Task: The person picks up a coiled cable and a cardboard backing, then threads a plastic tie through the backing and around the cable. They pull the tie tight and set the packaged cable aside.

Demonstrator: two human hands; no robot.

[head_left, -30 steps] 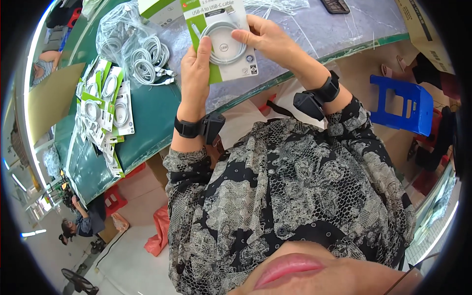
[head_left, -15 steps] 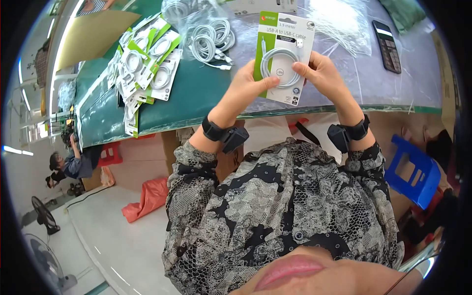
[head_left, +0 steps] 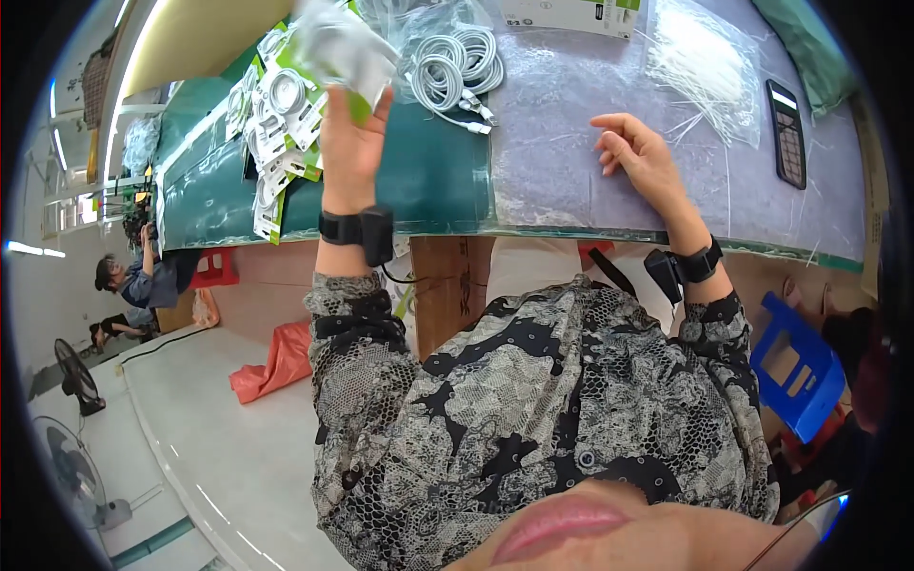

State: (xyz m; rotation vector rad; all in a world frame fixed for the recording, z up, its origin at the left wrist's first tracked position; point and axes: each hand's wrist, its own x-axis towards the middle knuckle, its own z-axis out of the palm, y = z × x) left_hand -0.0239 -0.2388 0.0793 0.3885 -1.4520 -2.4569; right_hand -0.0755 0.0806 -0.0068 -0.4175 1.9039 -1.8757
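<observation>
My left hand (head_left: pixel 352 147) is raised over the left part of the table, with a carded white cable (head_left: pixel 345 48) at its fingertips. Motion blurs that pack, and its green lower edge shows between thumb and fingers. Just left of it lies a heap of similar carded cables (head_left: pixel 286 92), white and green. Above the purple-grey mat, my right hand (head_left: pixel 643 162) holds nothing, its index finger stretched out and the others loosely bent. Coiled white cables without cards (head_left: pixel 440 81) lie between my hands, near a clear plastic bag (head_left: pixel 405 17).
A bag of thin white strips (head_left: pixel 705 62) lies at the back right, beside a dark phone (head_left: pixel 786 133). At the far edge sits a white and green printed box (head_left: pixel 571 15). Blue plastic stool (head_left: pixel 800 366) stands below right; a red bag (head_left: pixel 276 364) is on the floor.
The carded cable, held between both hands before, has gone up and left with my left hand. My right hand has let go of it and stays over the mat.
</observation>
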